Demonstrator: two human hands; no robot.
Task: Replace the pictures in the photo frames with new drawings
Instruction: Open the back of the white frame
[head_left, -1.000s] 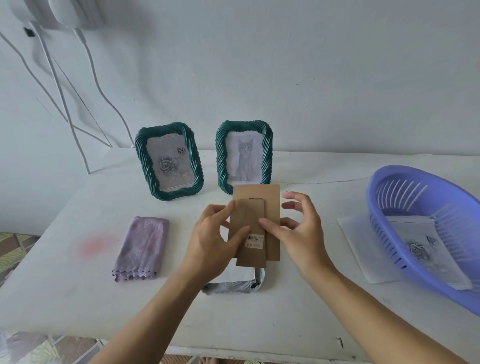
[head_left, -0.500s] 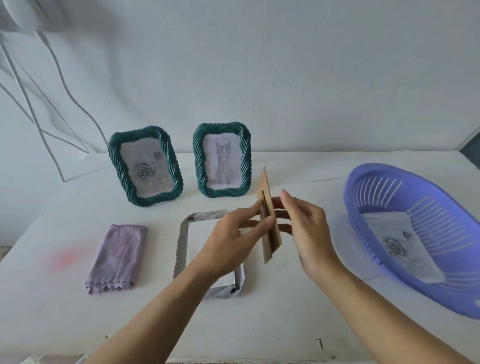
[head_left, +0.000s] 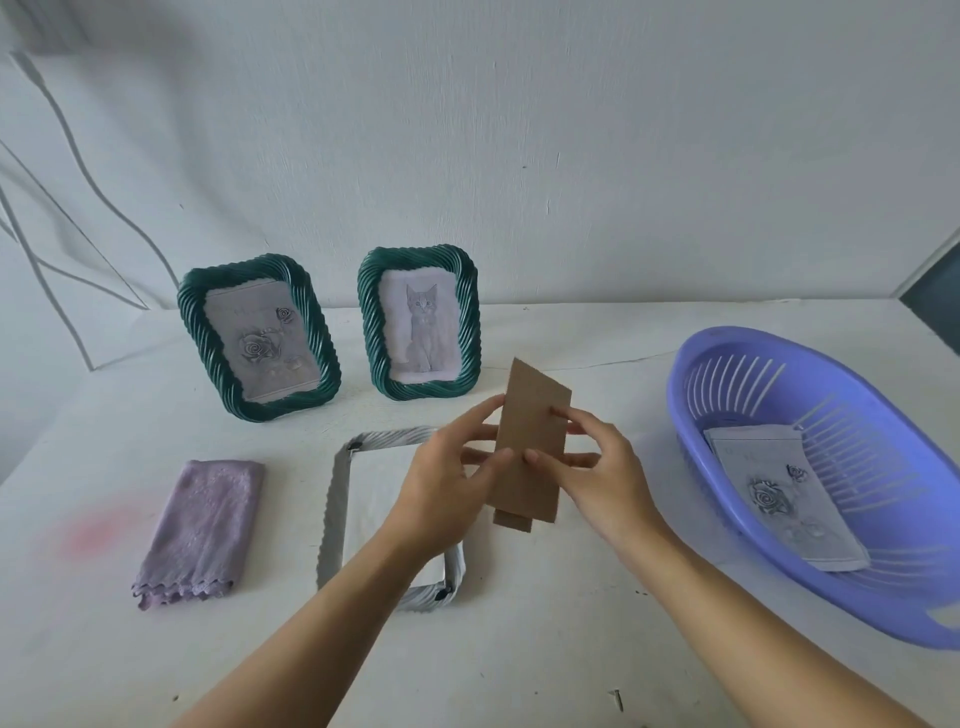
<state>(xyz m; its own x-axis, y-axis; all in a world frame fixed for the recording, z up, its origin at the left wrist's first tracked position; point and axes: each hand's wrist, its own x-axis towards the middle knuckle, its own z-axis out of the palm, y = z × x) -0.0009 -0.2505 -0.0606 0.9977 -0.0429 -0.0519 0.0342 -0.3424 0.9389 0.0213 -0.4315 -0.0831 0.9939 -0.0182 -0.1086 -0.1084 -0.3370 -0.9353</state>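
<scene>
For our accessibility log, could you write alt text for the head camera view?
The left hand and right hand hold a brown backing board by a grey frame lying flat on a white table. Behind stand a green rose frame and a green cat frame; a purple cloth lies left, a blue basket with a rose drawing right.

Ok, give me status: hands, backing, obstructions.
Left hand and right hand both pinch cardboard backing, held up. Silver frame lies flat below, back open. Nothing blocking.

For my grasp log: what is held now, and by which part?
The cardboard back is held by its long edges: left hand pinches the left edge, right hand the right edge.
</scene>
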